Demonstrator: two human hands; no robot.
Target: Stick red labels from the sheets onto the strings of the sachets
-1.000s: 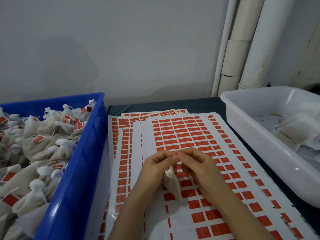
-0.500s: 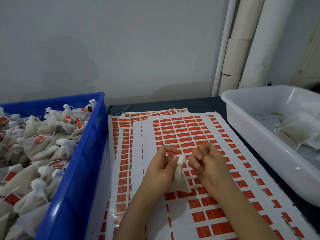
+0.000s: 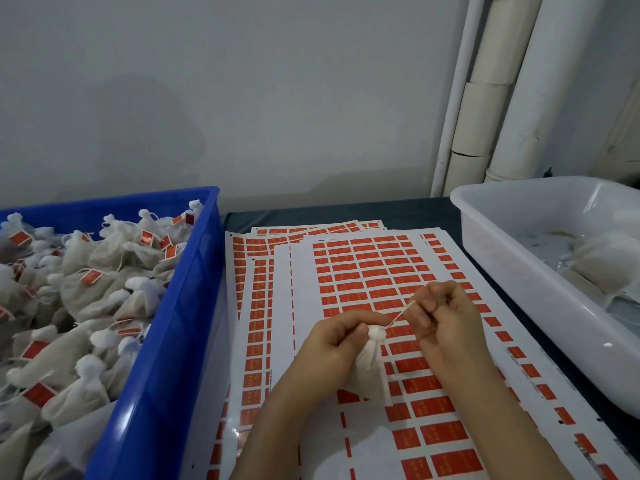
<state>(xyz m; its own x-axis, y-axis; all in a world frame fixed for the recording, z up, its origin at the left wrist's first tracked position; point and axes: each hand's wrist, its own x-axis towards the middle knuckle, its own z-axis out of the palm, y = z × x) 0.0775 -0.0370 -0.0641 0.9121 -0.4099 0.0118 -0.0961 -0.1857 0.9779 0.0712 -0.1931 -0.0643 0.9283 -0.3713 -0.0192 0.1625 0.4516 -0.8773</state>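
The left hand (image 3: 332,344) grips the sachet (image 3: 372,355) by its neck over the label sheets (image 3: 363,271) — and the right hand (image 3: 446,323), close in a moment ago, has drawn away, pinching the string (image 3: 401,313) taut. That leaves the string bare and ready for a red label — further off, the blue crate (image 3: 194,271) holds tagged ones

crate (image 3: 166,341) blue | labels (image 3: 363,282) red | sachet (image 3: 369,362) white | tub (image 3: 512,258) white

head view looks forward and down, close over label sheets (image 3: 363,271) toward wall (image 3: 242,98).
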